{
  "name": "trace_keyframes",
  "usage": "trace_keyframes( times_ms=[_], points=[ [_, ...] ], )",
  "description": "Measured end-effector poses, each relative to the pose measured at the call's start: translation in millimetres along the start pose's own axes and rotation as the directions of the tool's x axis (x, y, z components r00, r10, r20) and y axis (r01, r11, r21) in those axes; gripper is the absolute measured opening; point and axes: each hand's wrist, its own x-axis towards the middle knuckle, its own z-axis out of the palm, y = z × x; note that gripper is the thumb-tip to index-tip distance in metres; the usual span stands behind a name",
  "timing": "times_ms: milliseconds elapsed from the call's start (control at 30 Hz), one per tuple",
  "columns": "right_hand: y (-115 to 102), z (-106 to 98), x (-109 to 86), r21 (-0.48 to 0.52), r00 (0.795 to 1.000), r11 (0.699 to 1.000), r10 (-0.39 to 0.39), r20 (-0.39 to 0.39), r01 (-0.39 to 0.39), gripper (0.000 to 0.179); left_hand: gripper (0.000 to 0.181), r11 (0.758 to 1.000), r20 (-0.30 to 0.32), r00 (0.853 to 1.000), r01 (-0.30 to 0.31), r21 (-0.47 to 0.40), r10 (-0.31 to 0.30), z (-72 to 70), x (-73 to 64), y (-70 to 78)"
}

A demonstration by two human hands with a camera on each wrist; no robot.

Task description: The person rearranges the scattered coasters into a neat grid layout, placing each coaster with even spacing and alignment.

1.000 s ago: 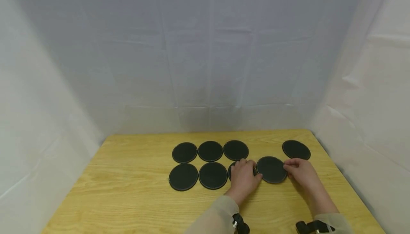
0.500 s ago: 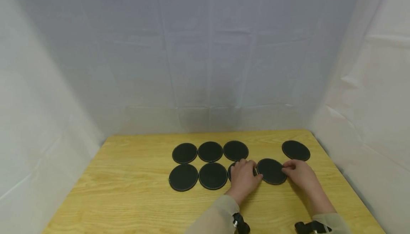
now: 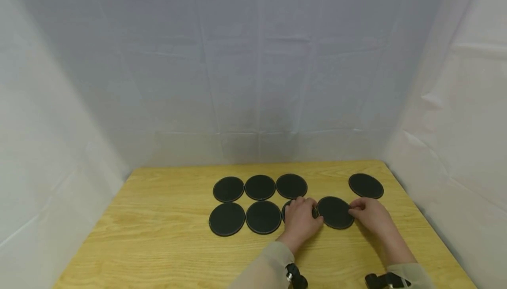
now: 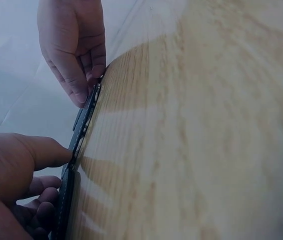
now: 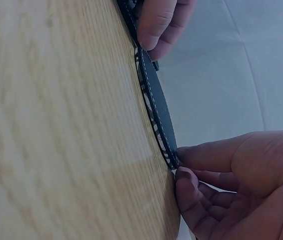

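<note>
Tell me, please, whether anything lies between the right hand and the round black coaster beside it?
Nothing visible does: the right hand already touches the round black coaster at its right edge, while the left hand meets its left edge.

flat round black coaster (image 3: 335,212) on table (image 3: 166,245)

Staged recording booth, not a home or kitchen. Pale wrinkled fabric backdrop (image 3: 257,69) hangs behind and wraps both sides, with fold creases visible, closing off the space. Only furniture is a light wood-grain table (image 3: 158,245) pushed against the backdrop. On it, identical black round coasters (image 3: 259,187) laid flat in neat rows, one black coaster (image 3: 366,185) apart at the far right. Small black cameras strapped at the person's wrists (image 3: 295,278) show at the bottom edge. Even, flat lighting; nothing else around.
</note>
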Motion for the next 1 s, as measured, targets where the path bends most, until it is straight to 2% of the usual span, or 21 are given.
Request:
trace_keyframes(
  times_ms=[567,1000],
  points=[
    [5.1,-0.1,3.3,-0.006,1.0,1.0,-0.008,-0.007,0.008,0.019,0.026,1.0,-0.01,1.0,0.001,0.023,-0.001,4.5,0.1,-0.1],
    [2.7,-3.0,1.3,-0.005,1.0,1.0,-0.018,-0.005,0.018,0.015,0.026,1.0,-0.007,1.0,-0.001,0.023,0.002,1.0,-1.1,1.8]
  ],
)
